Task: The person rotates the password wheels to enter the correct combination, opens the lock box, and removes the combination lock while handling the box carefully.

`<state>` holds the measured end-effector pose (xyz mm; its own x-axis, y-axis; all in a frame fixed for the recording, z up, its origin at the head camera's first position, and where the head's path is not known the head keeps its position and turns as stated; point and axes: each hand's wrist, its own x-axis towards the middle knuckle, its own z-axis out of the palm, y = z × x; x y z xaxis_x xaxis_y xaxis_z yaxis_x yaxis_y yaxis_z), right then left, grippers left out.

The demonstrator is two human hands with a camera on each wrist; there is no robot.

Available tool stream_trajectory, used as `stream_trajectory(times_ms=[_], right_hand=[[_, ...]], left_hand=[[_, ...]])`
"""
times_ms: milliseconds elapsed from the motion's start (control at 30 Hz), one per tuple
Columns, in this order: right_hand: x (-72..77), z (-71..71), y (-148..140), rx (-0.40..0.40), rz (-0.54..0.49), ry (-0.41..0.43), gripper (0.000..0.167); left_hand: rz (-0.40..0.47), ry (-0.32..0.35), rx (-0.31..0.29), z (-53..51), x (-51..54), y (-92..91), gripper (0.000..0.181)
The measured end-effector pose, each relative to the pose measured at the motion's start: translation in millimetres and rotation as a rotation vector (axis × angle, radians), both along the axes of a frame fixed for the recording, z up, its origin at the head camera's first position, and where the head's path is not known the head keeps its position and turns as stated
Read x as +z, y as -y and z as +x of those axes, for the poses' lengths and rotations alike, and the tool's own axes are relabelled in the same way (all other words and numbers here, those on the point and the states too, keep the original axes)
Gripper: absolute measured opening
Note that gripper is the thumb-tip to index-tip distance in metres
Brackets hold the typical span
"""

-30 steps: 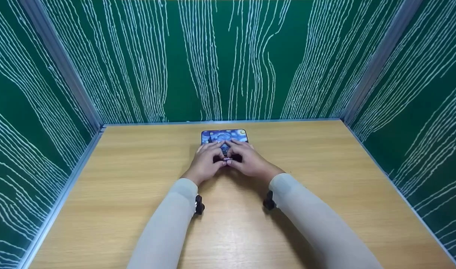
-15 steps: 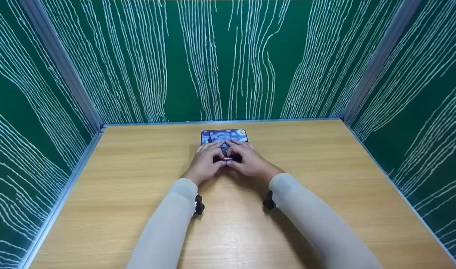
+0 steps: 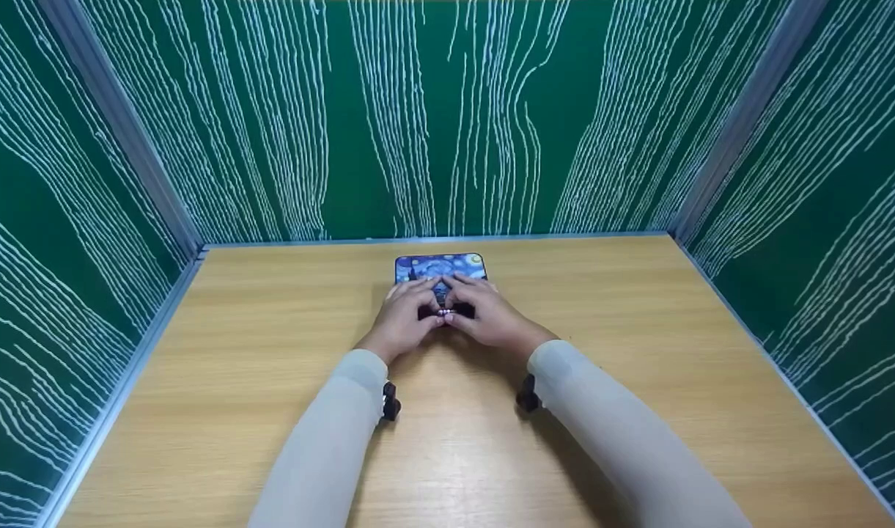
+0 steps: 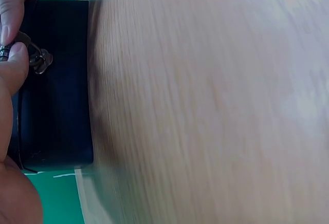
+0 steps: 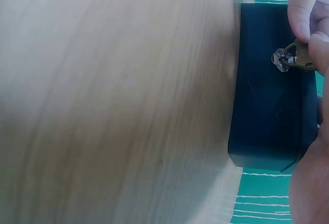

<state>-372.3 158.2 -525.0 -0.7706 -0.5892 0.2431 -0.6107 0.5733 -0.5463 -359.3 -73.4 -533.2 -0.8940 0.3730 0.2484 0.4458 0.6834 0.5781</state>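
Note:
A dark box (image 4: 56,116) with a swirling blue and yellow painted lid (image 3: 440,265) stands near the far edge of the table. On its front a metal clasp (image 5: 280,59) carries a small brass-coloured combination padlock (image 5: 304,57), whose ridged silver wheels show in the left wrist view. My left hand (image 3: 404,317) pinches the padlock from the left, with its outer fingers resting over the lid. From the right, my right hand (image 3: 491,315) pinches the same padlock between thumb and finger. Both thumbs nearly meet in front of it. Most of the padlock is hidden by the fingertips.
The wooden table (image 3: 271,352) extends around the box on all sides. Green walls (image 3: 359,147) with pale wavy lines rise behind it and on both sides. A grey metal rim (image 3: 308,241) runs along the table's back edge.

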Motion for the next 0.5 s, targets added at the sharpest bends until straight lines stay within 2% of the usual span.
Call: stream_trajectory(times_ms=[300, 500], right_hand=[[0.0, -1.0, -0.4, 0.007, -0.005, -0.015, 0.017], [-1.1, -1.8, -0.9, 0.007, -0.010, -0.008, 0.012]], left_hand=[[-0.006, -0.001, -0.004, 0.5, 1.6, -0.2, 0.008], [0.000, -0.016, -0.007, 1.0, 2.1, -1.3, 0.009]])
